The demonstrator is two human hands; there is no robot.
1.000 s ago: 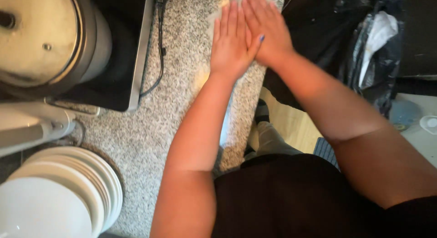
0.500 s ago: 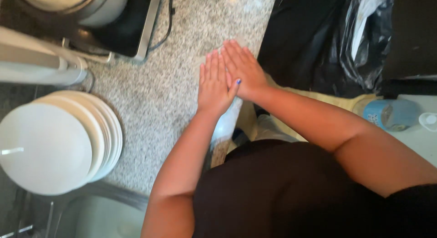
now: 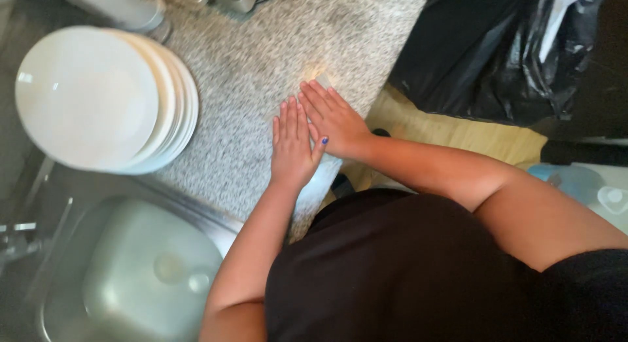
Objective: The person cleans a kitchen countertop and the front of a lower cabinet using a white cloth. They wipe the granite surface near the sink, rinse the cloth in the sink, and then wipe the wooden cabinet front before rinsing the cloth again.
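Left hand (image 3: 292,147), right hand (image 3: 335,120) flat, fingers spread, on speckled granite counter (image 3: 248,87).

- The countertop (image 3: 261,67) is speckled grey stone, granite-like, with a soft sheen; both bare hands lie flat on it.
- Left of the countertop, the stacked plates (image 3: 98,96) look like glossy white ceramic.
- Below the plates, the sink (image 3: 131,276) is brushed, dull-shining metal.
- Right of the countertop, the black bag (image 3: 497,54) is thin, crinkled, glossy plastic.
- Beneath the bag, the floor (image 3: 451,136) looks like pale, smooth wood.
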